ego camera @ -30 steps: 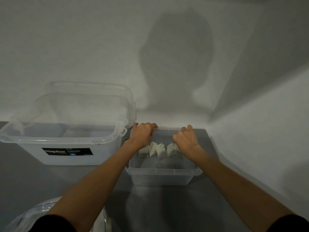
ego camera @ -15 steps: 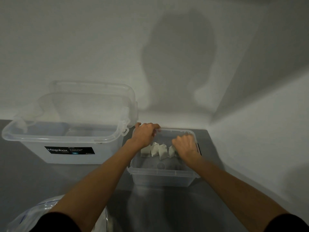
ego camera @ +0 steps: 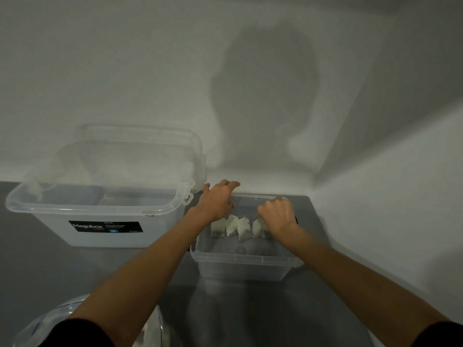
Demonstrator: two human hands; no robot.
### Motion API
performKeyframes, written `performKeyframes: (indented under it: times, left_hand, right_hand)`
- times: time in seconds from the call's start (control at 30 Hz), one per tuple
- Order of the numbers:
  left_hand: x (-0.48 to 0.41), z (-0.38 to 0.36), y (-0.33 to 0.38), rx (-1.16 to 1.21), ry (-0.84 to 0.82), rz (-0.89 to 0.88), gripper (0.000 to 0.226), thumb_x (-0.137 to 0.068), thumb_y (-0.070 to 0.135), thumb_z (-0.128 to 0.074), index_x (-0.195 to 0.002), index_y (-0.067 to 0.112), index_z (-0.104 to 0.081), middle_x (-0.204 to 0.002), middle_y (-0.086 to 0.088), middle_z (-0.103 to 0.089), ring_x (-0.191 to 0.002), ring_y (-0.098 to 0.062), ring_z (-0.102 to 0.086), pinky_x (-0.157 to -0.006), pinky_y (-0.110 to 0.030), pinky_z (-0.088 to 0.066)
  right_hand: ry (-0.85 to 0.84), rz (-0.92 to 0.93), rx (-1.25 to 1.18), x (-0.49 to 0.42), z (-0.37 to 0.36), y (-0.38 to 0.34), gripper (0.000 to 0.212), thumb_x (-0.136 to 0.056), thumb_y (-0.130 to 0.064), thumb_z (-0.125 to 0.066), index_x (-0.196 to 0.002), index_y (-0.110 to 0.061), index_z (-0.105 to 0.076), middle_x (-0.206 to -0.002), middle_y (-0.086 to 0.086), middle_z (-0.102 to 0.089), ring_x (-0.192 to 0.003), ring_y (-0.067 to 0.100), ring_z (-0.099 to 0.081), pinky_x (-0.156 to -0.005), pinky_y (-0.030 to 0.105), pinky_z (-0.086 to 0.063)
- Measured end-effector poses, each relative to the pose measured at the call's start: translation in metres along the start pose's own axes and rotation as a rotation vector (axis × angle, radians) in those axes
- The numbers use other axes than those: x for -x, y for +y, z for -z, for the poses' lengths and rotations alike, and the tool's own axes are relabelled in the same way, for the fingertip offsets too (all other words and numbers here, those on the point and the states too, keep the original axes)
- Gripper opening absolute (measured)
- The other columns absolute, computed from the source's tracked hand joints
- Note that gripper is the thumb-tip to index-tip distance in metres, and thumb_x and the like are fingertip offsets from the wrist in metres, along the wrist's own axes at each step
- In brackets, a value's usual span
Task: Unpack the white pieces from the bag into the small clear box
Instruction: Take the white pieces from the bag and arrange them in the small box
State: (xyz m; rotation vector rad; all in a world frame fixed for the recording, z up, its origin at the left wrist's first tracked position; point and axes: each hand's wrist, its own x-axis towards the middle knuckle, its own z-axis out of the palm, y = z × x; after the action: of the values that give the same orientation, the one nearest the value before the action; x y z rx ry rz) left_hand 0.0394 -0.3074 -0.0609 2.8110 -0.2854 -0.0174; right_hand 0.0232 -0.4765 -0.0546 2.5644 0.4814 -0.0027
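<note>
The small clear box (ego camera: 244,267) stands on the grey counter against the wall. Several white pieces (ego camera: 240,227) stand in a row across its middle. My left hand (ego camera: 216,202) rests on the box's far left corner, fingers curled over the rim. My right hand (ego camera: 278,214) is down inside the box at the right end of the row, fingers curled under. The end pieces are hidden beneath it, so I cannot see whether it holds one. The clear bag (ego camera: 47,326) lies at the bottom left, partly behind my left arm.
A large clear Megabox tub (ego camera: 105,229) with its lid propped behind it stands left of the small box, almost touching it. White walls close in behind and to the right. Grey counter (ego camera: 250,316) stretches in front of the box.
My right hand has come off the far rim and dropped into the box onto the right end of the row. My left hand stays on the far left corner.
</note>
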Motion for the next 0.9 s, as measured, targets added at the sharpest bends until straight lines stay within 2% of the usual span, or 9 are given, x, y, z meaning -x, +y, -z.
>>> performKeyframes:
  times: [0.07, 0.17, 0.33, 0.43, 0.53, 0.7, 0.8, 0.9]
  left_hand:
    - [0.003, 0.015, 0.007, 0.049, 0.055, -0.024, 0.060, -0.090, 0.015, -0.058, -0.144, 0.021, -0.033, -0.145, -0.006, -0.039, -0.131, -0.024, -0.041, -0.114, -0.050, -0.021]
    - [0.014, 0.047, 0.015, 0.163, 0.128, -0.108, 0.049, -0.089, 0.018, -0.061, -0.136, 0.019, -0.046, -0.137, -0.008, -0.047, -0.124, -0.025, -0.048, -0.109, -0.044, -0.033]
    - [0.066, 0.113, 0.024, 0.355, 0.208, -0.189, 0.034, -0.089, 0.016, -0.064, -0.123, 0.016, -0.059, -0.123, -0.003, -0.059, -0.105, -0.015, -0.061, -0.090, -0.022, -0.047]
    - [0.112, 0.140, 0.011, 0.438, 0.169, -0.178, 0.024, -0.089, 0.019, -0.065, -0.112, 0.022, -0.065, -0.110, 0.006, -0.067, -0.095, -0.008, -0.066, -0.089, -0.023, -0.051]
    - [0.161, 0.157, -0.014, 0.451, 0.071, -0.139, 0.016, -0.088, 0.024, -0.066, -0.103, 0.027, -0.069, -0.096, 0.009, -0.071, -0.090, -0.004, -0.067, -0.088, -0.026, -0.053]
    - [0.232, 0.156, -0.062, 0.438, -0.157, -0.043, 0.013, -0.088, 0.018, -0.065, -0.100, 0.020, -0.071, -0.088, 0.003, -0.073, -0.081, -0.005, -0.069, -0.081, -0.022, -0.055]
    - [0.258, 0.139, -0.095, 0.385, -0.265, 0.009, 0.013, -0.089, 0.013, -0.061, -0.095, 0.017, -0.072, -0.083, 0.004, -0.072, -0.073, -0.004, -0.069, -0.065, -0.011, -0.051]
    - [0.274, 0.115, -0.125, 0.316, -0.378, 0.062, 0.018, -0.087, 0.004, -0.055, -0.089, 0.010, -0.071, -0.081, 0.001, -0.073, -0.069, -0.008, -0.070, -0.057, -0.009, -0.047]
  right_hand:
    - [0.060, -0.018, -0.084, 0.007, 0.019, 0.007, 0.021, -0.089, -0.001, -0.057, -0.105, -0.013, -0.064, -0.101, 0.004, -0.067, -0.096, 0.025, -0.063, -0.070, 0.029, -0.042]
    - [0.181, -0.091, -0.210, 0.023, 0.059, 0.022, 0.019, -0.090, -0.004, -0.053, -0.104, -0.011, -0.064, -0.101, 0.008, -0.067, -0.094, 0.029, -0.065, -0.064, 0.029, -0.035]
    - [0.346, -0.167, -0.470, 0.052, 0.124, 0.023, 0.019, -0.091, -0.015, -0.049, -0.096, -0.010, -0.068, -0.093, 0.010, -0.067, -0.083, 0.033, -0.062, -0.062, 0.030, -0.035]
    - [0.378, -0.115, -0.597, 0.072, 0.151, 0.002, 0.020, -0.091, -0.021, -0.050, -0.094, -0.015, -0.070, -0.090, 0.006, -0.068, -0.085, 0.030, -0.061, -0.063, 0.030, -0.037]
    - [0.360, -0.043, -0.698, 0.091, 0.170, -0.028, 0.020, -0.091, -0.025, -0.052, -0.095, -0.019, -0.071, -0.093, 0.003, -0.069, -0.089, 0.028, -0.061, -0.064, 0.030, -0.039]
    - [0.267, 0.086, -0.927, 0.107, 0.187, -0.095, 0.016, -0.089, -0.025, -0.059, -0.094, -0.019, -0.074, -0.092, 0.004, -0.068, -0.083, 0.021, -0.064, -0.074, 0.036, -0.055]
    - [0.163, 0.194, -1.005, 0.115, 0.188, -0.141, 0.015, -0.087, -0.015, -0.060, -0.089, -0.013, -0.075, -0.079, 0.002, -0.066, -0.068, 0.015, -0.063, -0.074, 0.033, -0.057]
    - [-0.007, 0.349, -0.965, 0.126, 0.179, -0.187, 0.017, -0.087, -0.004, -0.059, -0.092, -0.008, -0.075, -0.085, 0.006, -0.070, -0.061, 0.007, -0.056, -0.071, 0.025, -0.052]
